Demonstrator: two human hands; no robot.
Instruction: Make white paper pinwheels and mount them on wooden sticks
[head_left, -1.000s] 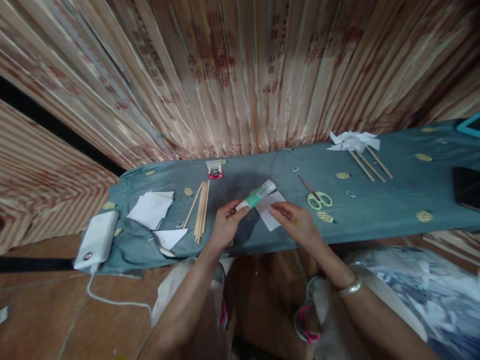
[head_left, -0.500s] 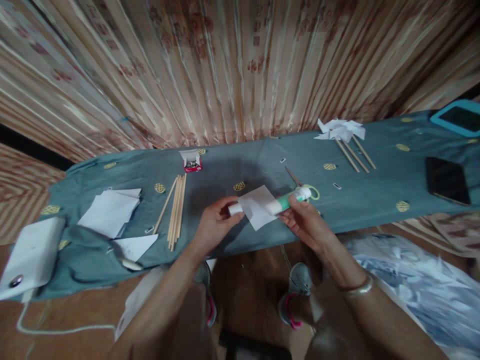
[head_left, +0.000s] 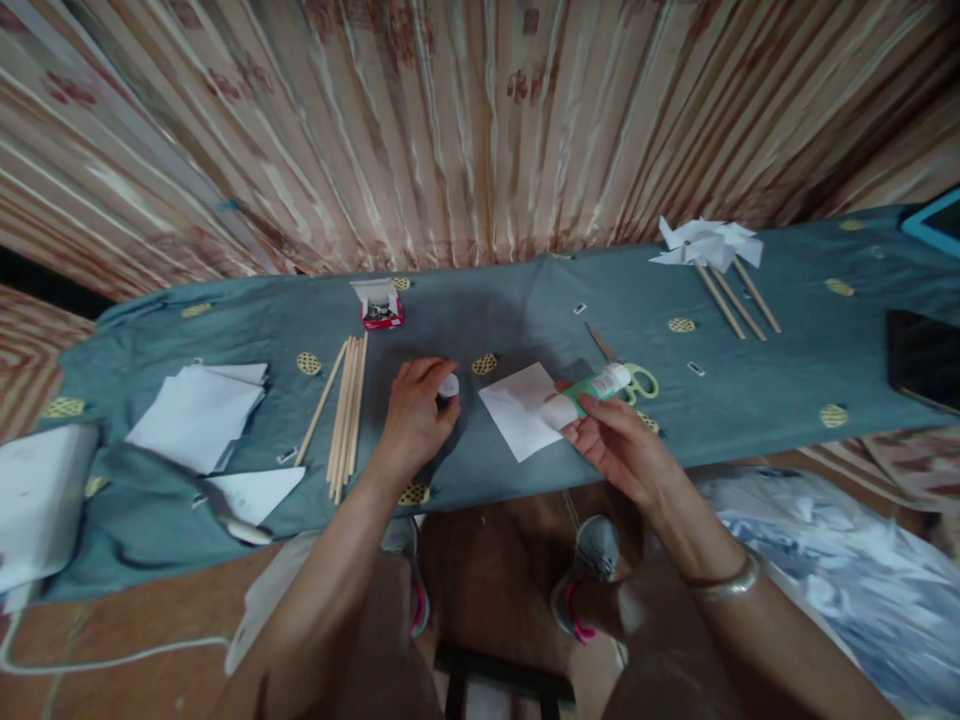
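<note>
Hands: two. Green-and-white tube, one; cap, one; square sheet, one. Scissors, one pair. Pinwheels, three by their handles. Red box, one. Loose sticks: one apart, rest bundled, overlapping, exact count unclear. Paper stack, one, sheets uncountable. Triangular paper, one. Dark slab, one.

Stacked paper and sticks lie left on the desk, a sheet at centre, scissors right of it, pinwheels upper right.
</note>
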